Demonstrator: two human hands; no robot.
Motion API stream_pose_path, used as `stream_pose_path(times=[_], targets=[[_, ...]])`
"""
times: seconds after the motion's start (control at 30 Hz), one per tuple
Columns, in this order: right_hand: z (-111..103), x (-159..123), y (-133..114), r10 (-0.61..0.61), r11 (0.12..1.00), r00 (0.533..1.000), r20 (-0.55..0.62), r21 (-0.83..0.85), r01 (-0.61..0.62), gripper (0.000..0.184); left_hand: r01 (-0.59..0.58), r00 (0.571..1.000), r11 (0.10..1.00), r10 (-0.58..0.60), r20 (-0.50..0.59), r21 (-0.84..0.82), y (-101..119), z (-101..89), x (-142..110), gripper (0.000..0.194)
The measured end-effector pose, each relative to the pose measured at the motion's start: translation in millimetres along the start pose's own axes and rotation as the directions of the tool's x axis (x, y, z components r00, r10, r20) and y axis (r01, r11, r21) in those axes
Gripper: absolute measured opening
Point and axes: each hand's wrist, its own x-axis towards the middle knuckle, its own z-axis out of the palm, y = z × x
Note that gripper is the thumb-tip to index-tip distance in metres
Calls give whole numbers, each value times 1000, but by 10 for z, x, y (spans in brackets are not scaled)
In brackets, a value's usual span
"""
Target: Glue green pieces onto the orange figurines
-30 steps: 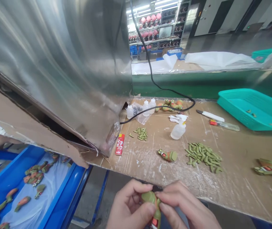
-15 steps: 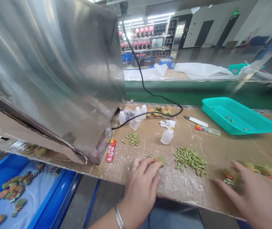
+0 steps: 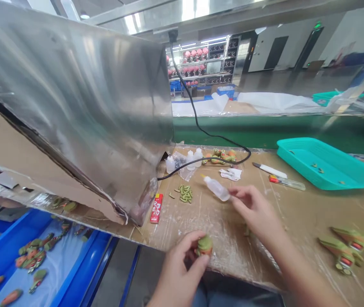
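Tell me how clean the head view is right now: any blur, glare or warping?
Head view: right hand and its squeeze bottle are motion-blurred; left hand with the green toy part is sharper; the steel sheet shows soft glare; wide-angle warping bends the edges.

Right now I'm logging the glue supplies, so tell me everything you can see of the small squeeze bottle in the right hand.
The squeeze bottle is small, translucent whitish plastic with a narrow yellowish nozzle. It lies tilted almost flat above the bench, nozzle pointing left and slightly away. The right hand pinches its base end between the fingertips; nothing else touches it. Its contents cannot be made out.
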Motion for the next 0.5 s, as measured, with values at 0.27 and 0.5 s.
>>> stream_pose_path(times=[0.27, 0.5], targets=[[284, -52, -390, -76, 997, 994, 75, 4, 76, 39, 160, 961, 862, -248, -123, -481, -151, -145, -37, 41], [675, 60, -679, -22, 996, 986, 167, 91, 7, 30, 121, 942, 797, -280, -184, -591, -173, -230, -132, 44]])
